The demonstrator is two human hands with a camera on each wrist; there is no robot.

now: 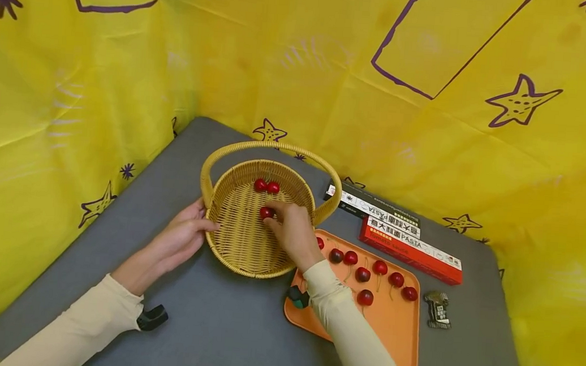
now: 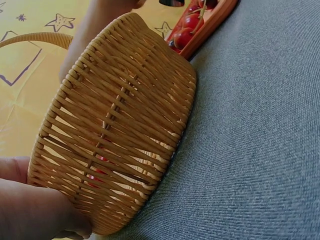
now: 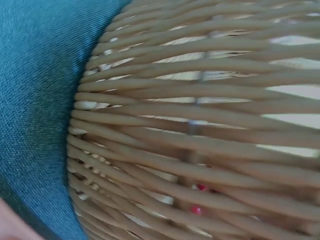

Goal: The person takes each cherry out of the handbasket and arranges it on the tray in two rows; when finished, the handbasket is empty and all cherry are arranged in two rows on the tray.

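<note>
A woven wicker basket (image 1: 238,230) with a tall arched handle stands on the grey table. My left hand (image 1: 182,236) holds its left rim, thumb over the edge and the other fingers outside; the left wrist view shows this hand (image 2: 40,210) against the weave. Inside the basket, my right hand (image 1: 293,234) pinches a dark red cherry (image 1: 266,213) between thumb and fingers. Two more cherries (image 1: 266,187) lie by the basket's far wall. Only the basket's outer side (image 3: 200,110) fills the right wrist view, with red glimpses through the gaps.
An orange tray (image 1: 389,337) with several stemmed cherries (image 1: 365,297) lies right of the basket, partly under my right forearm. Behind it are a black pasta box (image 1: 383,206) and a red pasta box (image 1: 410,251). A small dark toy vehicle (image 1: 437,310) sits at the right.
</note>
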